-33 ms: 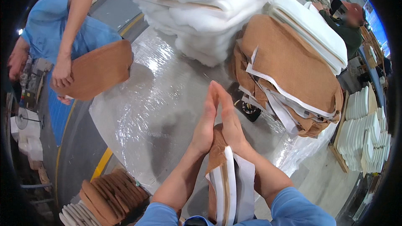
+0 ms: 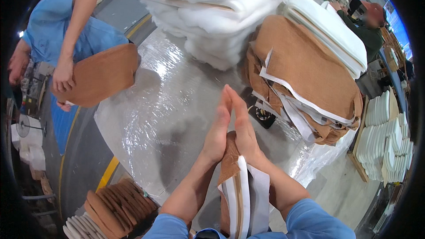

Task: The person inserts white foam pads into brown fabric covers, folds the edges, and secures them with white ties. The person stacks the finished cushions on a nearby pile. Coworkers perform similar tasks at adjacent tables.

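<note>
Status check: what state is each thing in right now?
Brown-covered cushion: upright on edge, partly covered, white padding exposed at near end.
Left hand: flat, fingers straight, against cushion's left.
Right hand: flat, fingers straight, against cushion's right.
Brown fabric pile: stacked, edges loose.
White padded stack: piled.
Clear plastic film: spread, wrinkled.
Co-worker's brown panel: held, tilted.

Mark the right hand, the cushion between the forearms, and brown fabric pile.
Right hand (image 2: 244, 132), head view: its middle.
Cushion (image 2: 245, 194), head view: white edge.
Brown fabric pile (image 2: 305, 68), head view: top piece.
</note>
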Demonstrator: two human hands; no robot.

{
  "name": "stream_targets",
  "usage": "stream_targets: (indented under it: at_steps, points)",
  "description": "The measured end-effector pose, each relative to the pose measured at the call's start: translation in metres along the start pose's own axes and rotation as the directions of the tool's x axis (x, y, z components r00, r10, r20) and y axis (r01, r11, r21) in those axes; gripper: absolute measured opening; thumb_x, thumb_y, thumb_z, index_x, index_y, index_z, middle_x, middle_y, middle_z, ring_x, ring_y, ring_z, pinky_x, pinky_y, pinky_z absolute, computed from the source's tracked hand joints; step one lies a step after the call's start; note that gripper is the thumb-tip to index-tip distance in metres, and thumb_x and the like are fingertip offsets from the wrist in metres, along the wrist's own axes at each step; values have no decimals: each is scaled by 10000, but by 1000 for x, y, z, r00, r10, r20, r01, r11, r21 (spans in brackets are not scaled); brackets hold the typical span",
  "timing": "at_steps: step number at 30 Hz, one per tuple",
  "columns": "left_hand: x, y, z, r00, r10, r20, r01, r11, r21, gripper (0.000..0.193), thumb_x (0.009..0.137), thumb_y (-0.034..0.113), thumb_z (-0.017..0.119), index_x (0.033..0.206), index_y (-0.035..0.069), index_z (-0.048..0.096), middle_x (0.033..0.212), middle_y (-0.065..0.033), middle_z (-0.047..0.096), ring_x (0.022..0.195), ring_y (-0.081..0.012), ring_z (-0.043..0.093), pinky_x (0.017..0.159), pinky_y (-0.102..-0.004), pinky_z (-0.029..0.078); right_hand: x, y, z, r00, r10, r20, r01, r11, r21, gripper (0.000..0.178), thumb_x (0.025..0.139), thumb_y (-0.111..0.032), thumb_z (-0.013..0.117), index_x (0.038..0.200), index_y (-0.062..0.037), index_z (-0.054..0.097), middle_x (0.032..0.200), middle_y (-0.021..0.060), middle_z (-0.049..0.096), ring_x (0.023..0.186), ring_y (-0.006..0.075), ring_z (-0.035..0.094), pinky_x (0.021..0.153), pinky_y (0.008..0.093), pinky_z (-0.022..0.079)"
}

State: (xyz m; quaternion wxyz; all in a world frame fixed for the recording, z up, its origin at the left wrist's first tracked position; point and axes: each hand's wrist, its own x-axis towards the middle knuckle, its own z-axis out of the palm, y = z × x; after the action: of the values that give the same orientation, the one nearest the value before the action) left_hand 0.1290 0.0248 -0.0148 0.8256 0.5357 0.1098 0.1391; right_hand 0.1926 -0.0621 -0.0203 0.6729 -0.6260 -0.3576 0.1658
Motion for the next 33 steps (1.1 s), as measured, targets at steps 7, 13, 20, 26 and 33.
stream_targets:
  at_steps: [7,13,20,26,33]
  points:
    - [-11,-1,6,961,-89,-263,87,996,-21,768,1119,596,320,1664,65,222,1645,-158,334,1447,-302,400,1229,-454,283,-15,-6,-15,1000,9,-1,-9,997,-73,809,1085,-653,288,1598,-34,371,1599,230,390,1518,380,339,1246,460,250]
    - [-86,37,27,980,81,-180,-108,984,-141,681,1096,411,508,1606,8,305,1607,-186,406,1489,-304,399,1243,-445,306,-38,-48,-58,976,63,208,-71,997,30,605,1003,-431,584,1427,0,597,1528,208,517,1439,332,469,1197,445,341]
    - [-106,43,43,944,105,-314,24,924,380,530,952,15,673,1457,-50,526,1441,-193,600,1323,-266,609,1117,-365,467,-32,-88,-54,974,103,200,-73,986,-151,375,870,-40,698,1244,-28,714,1358,178,639,1265,302,627,1062,400,487]
    - [-101,43,46,869,413,-272,-95,679,728,195,960,21,675,1136,-34,740,1205,-205,716,1088,-309,715,952,-381,556,-54,-70,-27,999,31,-30,-35,987,-159,176,881,-18,759,1056,-21,743,1294,152,674,1225,328,651,1008,411,530]
    - [-114,45,52,856,483,-182,-155,577,802,137,941,10,703,1062,-13,762,1107,-171,724,941,-275,718,831,-357,581,-66,-50,-28,977,-203,-70,191,970,-148,136,890,-19,751,1022,-44,728,1233,135,696,1260,350,611,1045,446,499]
